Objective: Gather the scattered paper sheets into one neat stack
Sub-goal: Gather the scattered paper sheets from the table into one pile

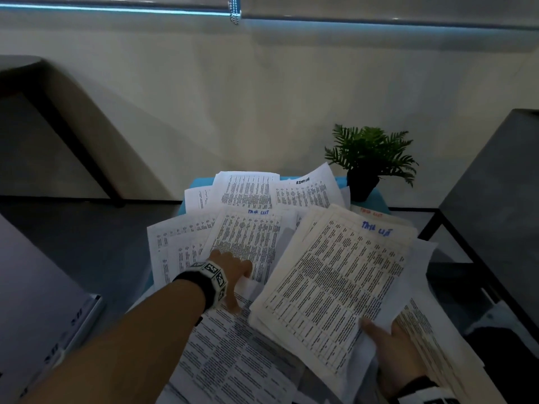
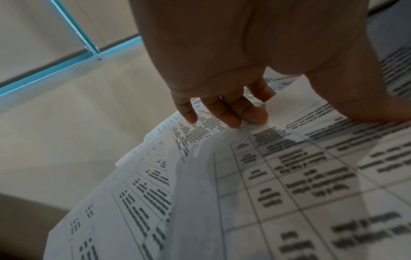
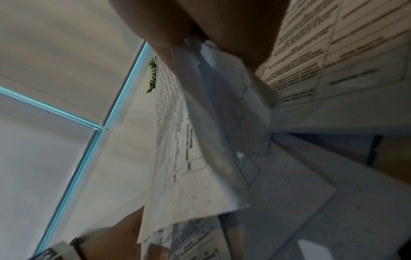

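Printed table sheets lie scattered and overlapping on a small blue table. My right hand grips the near corner of a cream bundle of sheets headed "Task list", thumb on top, holding it tilted above the pile. In the right wrist view the bundle is seen edge-on, pinched under the hand. My left hand reaches over the white sheets in the middle, its fingertips touching the edge of one sheet, thumb spread wide.
A potted fern stands at the table's far right corner, touching the papers. A dark table stands on the right, and a pale flat surface on the left. A wall and a window blind lie beyond.
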A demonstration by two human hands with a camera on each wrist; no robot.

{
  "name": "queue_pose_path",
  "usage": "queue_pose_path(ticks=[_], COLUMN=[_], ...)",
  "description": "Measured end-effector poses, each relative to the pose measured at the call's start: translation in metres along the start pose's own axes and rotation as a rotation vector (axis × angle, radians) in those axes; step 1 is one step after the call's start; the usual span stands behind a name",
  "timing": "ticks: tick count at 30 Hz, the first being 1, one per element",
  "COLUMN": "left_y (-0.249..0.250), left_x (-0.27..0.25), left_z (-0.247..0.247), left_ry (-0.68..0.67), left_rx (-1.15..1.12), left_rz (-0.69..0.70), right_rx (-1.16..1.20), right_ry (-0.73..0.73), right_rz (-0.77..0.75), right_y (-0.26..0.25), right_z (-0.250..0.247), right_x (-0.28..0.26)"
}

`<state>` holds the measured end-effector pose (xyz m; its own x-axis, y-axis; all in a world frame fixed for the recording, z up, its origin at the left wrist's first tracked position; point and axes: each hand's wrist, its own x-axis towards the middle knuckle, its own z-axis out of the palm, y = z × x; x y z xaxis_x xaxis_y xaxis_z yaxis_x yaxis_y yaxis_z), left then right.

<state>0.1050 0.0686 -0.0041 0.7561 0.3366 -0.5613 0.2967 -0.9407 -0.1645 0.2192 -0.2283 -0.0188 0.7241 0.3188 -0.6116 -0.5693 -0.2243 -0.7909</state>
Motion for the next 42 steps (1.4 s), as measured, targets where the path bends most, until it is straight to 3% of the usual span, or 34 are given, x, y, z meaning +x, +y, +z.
queue_pose_path(ticks=[4,8,11,14,16,18,21,24,30,38,42], left_y=[0.006,-0.003,-0.033,-0.066,-0.080,-0.081,-0.058,-0.025,0.022,0.054,0.061], left_x=[0.000,-0.013,-0.038,-0.060,-0.075,-0.087,-0.100,-0.094,-0.064,-0.048,-0.043], left_z=[-0.007,-0.004,-0.007,0.003,0.014,0.021,0.018,0.017,0.031,0.015,0.010], left_ry=[0.004,0.089,0.271,0.551,0.714,0.780,0.773,0.652,0.556,0.506,0.509], left_rx=[0.093,-0.318,-0.544,-0.967,-1.247,-1.407,-1.490,-1.555,-1.786,-1.999,-1.980], left_rz=[0.007,-0.081,-0.236,-0.446,-0.464,-0.453,-0.381,-0.310,-0.202,-0.147,-0.027], right_rx=[0.019,0.075,0.165,0.182,0.145,0.109,0.065,-0.002,-0.025,-0.192,-0.059], right_ry=[0.017,0.201,0.273,0.315,0.274,0.203,0.072,-0.041,-0.118,-0.214,-0.277], right_rz=[-0.028,-0.062,-0.100,-0.124,-0.128,-0.115,-0.097,-0.143,-0.379,-0.238,-0.114], right_y=[-0.003,-0.005,-0.009,-0.012,-0.010,-0.009,-0.018,-0.026,-0.032,-0.052,-0.063], right_z=[-0.003,-0.006,-0.010,-0.006,0.005,0.018,0.036,0.049,0.056,0.027,0.012], right_x=[-0.001,0.008,0.020,0.022,0.017,0.011,-0.002,-0.014,-0.030,-0.025,-0.023])
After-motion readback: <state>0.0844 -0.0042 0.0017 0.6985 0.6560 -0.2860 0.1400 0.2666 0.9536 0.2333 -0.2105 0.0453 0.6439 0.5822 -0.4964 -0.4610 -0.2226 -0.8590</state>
